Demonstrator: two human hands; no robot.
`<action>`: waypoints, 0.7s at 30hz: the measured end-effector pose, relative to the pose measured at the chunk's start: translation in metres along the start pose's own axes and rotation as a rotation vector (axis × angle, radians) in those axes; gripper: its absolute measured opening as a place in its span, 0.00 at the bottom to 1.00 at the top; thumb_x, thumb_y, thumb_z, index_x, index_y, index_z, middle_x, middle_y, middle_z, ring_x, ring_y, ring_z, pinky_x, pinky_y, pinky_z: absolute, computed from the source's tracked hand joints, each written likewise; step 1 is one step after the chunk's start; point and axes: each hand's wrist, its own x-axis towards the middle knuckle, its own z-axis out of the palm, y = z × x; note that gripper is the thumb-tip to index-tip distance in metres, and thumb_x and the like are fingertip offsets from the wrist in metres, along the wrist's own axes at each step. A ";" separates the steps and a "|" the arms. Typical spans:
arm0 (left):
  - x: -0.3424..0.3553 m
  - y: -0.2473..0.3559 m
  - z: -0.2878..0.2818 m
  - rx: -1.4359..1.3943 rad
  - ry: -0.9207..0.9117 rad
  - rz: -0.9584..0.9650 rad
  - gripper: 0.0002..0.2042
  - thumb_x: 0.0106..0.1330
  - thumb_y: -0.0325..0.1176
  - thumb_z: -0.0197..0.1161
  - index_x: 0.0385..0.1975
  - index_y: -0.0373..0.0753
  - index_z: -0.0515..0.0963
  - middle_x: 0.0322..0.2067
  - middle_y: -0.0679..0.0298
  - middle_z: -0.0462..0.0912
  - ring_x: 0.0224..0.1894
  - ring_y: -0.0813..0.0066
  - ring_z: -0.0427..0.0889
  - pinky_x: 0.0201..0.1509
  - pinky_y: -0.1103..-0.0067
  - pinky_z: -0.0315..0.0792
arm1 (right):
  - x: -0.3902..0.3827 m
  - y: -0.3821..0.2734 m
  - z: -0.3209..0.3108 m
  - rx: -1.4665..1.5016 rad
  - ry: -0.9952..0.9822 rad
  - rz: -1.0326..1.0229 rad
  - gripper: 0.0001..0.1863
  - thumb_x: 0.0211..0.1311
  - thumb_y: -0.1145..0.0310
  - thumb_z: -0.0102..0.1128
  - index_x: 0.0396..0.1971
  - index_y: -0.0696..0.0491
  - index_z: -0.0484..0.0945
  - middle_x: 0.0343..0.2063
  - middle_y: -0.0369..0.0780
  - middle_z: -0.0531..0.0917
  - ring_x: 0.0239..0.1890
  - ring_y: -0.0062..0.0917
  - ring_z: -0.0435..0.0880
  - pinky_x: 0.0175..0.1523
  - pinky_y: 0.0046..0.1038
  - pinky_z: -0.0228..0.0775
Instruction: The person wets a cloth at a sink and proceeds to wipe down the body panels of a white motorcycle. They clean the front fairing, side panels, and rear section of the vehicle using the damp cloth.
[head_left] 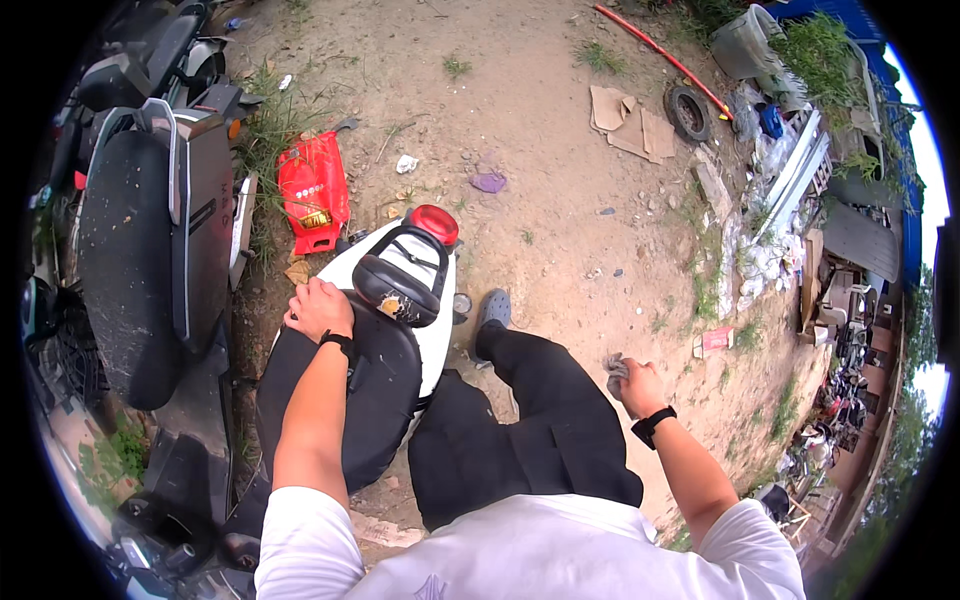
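Observation:
A white scooter with a black seat point(383, 375) stands just left of my legs. My left hand point(321, 312) is on the seat's far left edge, its fingers curled over that edge and their tips hidden. Beyond the seat is a padded black backrest point(395, 290) with a worn, peeling patch. A red round tail light point(435, 224) sits at the scooter's far end. Out to the right, above the ground, my right hand point(640, 388) is closed round a crumpled grey cloth point(616, 372).
Another scooter with a dark seat point(125, 260) stands close on the left. A red plastic bag point(313, 190) lies by the grass. Flattened cardboard point(632, 124), a small tire point(688, 112) and a red pole point(660, 50) lie far right. Heaped scrap point(785, 210) lines the right side.

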 end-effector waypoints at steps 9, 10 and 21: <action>-0.057 -0.044 -0.048 -0.773 -0.164 0.304 0.20 0.75 0.35 0.56 0.62 0.32 0.71 0.60 0.46 0.67 0.63 0.45 0.71 0.71 0.62 0.64 | -0.199 0.191 0.079 0.496 0.472 0.603 0.18 0.65 0.69 0.67 0.54 0.55 0.82 0.44 0.54 0.88 0.51 0.50 0.87 0.56 0.43 0.79; -0.077 -0.064 -0.059 -0.764 -0.219 0.338 0.17 0.73 0.34 0.58 0.57 0.32 0.74 0.59 0.48 0.67 0.61 0.47 0.71 0.69 0.63 0.66 | -0.203 0.183 0.083 0.556 0.520 0.623 0.18 0.65 0.69 0.65 0.54 0.55 0.81 0.45 0.54 0.88 0.51 0.50 0.87 0.56 0.43 0.78; -0.195 -0.109 -0.146 -0.744 -0.631 0.602 0.09 0.72 0.30 0.60 0.44 0.34 0.84 0.34 0.55 0.87 0.37 0.66 0.87 0.45 0.73 0.79 | -0.117 0.067 0.002 0.835 0.766 0.168 0.15 0.68 0.68 0.62 0.52 0.56 0.82 0.41 0.56 0.87 0.48 0.54 0.85 0.52 0.46 0.78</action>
